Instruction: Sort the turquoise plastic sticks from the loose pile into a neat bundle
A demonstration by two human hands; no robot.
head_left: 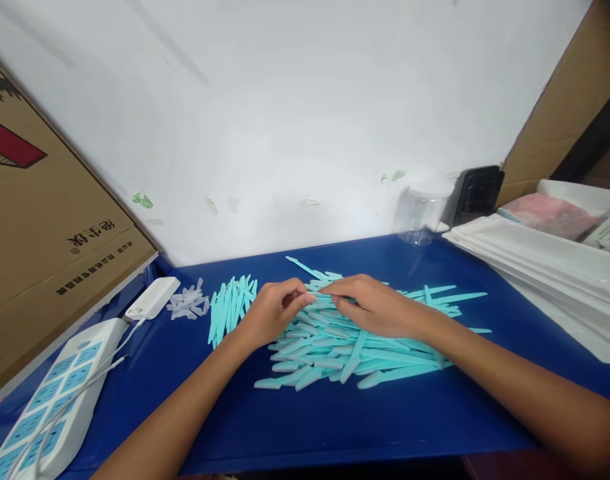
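Observation:
My left hand [279,308] and my right hand [367,303] meet over a large pile of teal eyebrow razors [325,360] with translucent caps. Between their fingertips is one teal eyebrow razor [317,295]. Left thumb and forefinger pinch its left end, while the right fingers close on it from the other side. Most of its length is hidden by the fingers. Left of my left hand lies a smaller group of teal razors [231,308]. Beyond that is a little heap of loose translucent caps [189,301].
A white power strip [92,407] with cables and a white charger box [153,298] lie on the blue tabletop [295,433]. Cardboard [55,253] stands at the left. At the right are a clear jar [425,213], a black holder [477,193] and stacked white packaging [545,280].

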